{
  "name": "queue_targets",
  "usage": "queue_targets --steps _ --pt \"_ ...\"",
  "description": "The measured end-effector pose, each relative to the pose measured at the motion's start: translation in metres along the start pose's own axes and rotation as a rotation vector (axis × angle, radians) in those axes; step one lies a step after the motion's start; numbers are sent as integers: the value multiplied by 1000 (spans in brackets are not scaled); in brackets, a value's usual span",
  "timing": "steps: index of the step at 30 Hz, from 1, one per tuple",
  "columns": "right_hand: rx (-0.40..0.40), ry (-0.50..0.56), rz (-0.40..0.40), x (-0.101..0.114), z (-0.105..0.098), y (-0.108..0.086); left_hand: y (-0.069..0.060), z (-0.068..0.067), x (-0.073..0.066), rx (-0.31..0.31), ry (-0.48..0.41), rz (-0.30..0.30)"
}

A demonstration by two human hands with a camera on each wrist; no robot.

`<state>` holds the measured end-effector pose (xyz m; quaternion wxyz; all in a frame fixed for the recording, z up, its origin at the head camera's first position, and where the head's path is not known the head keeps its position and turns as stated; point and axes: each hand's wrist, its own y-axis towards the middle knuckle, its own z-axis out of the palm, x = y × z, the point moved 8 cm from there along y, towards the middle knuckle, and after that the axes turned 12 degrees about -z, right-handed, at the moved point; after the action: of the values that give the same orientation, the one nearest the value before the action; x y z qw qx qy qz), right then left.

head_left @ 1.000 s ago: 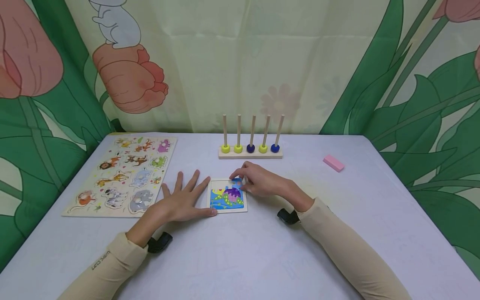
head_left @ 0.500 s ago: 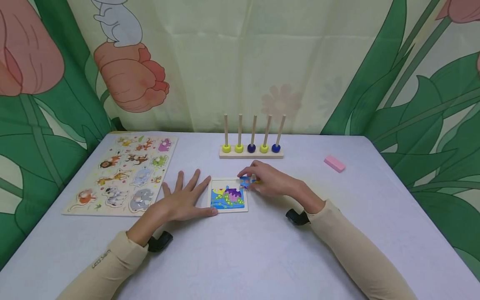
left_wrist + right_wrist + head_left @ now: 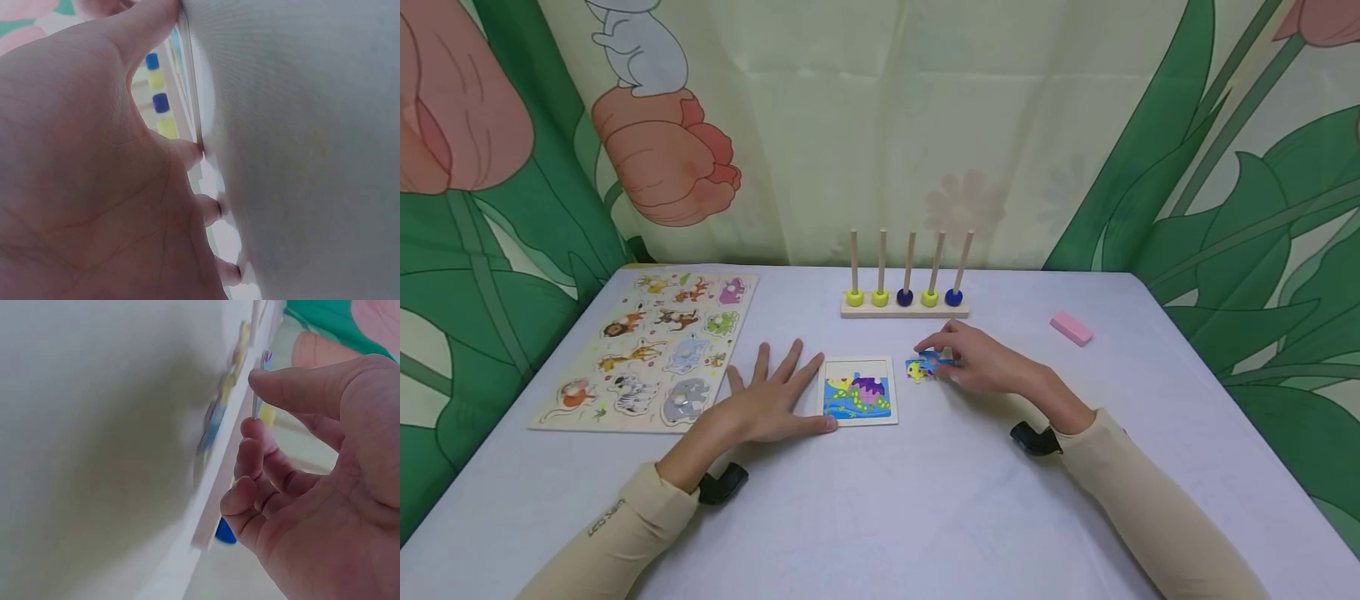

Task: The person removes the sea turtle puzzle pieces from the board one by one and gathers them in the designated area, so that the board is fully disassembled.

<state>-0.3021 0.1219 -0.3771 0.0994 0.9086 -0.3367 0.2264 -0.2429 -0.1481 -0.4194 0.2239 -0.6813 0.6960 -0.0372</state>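
A small square puzzle board [image 3: 859, 421] with a white frame lies on the table, its top part bare and a purple, green and blue picture below. My left hand [image 3: 767, 408] lies spread at its left side, thumb at the lower left corner and index finger at the upper left. To the right of the board, my right hand [image 3: 985, 358] pinches a thin blue puzzle piece [image 3: 257, 403] between thumb and index finger. Beneath it a yellow and blue piece [image 3: 917, 369] rests on the table, also visible in the right wrist view.
Behind the board stands a wooden rack [image 3: 904, 312] with upright pegs and yellow and blue beads. A large animal puzzle board [image 3: 580, 367] lies at the left. The pink block [image 3: 1071, 328] is at the right.
My right hand has lifted the blue piece from the board's upper right and carried it to the right, uncovering the yellow and blue piece. The left hand has stayed in place.
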Motion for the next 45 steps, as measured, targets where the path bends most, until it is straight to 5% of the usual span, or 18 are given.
queue_targets --steps 15,29,45 --pt "-31 -13 24 -31 -14 -40 11 8 7 -26 -4 0" --pt "15 -13 74 -42 -13 -48 6 6 5 -17 3 -4" --pt "33 6 44 -46 -15 -49 3 3 2 -6 0 0"
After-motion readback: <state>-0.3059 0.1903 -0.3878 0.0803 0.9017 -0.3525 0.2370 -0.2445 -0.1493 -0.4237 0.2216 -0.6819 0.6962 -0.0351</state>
